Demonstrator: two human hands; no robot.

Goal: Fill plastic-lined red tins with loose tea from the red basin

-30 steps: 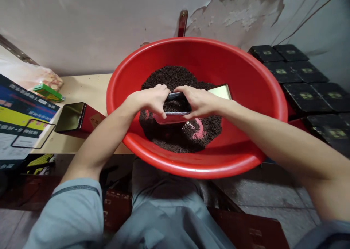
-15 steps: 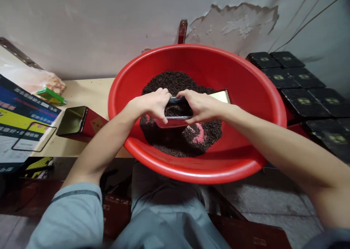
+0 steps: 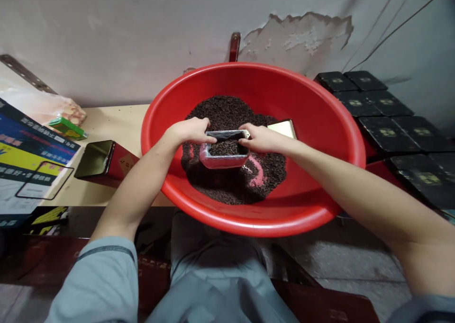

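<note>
Both hands are at the upper rim of a red rectangular tin inside a wide red basin. The tin looks wrapped or lined with clear plastic and holds dark, fine dried tea leaves. My left hand grips its left side, thumb over the rim. On the right side, my right hand pinches the rim with its thumb inside. Loose tea leaves lie heaped around and below the tin. Right of my right hand, a pale, dark-edged rectangular piece rests on the leaves.
An open red tin lies on its side on the pale table, left of the basin. Beyond it are a printed box, a small green pack and a plastic bag. Several dark-topped tins stand in rows at right.
The tin has tipped so its opening and the tea inside show more. My hands have shifted outward along the rim, uncovering more of it. The camera view has moved slightly.
</note>
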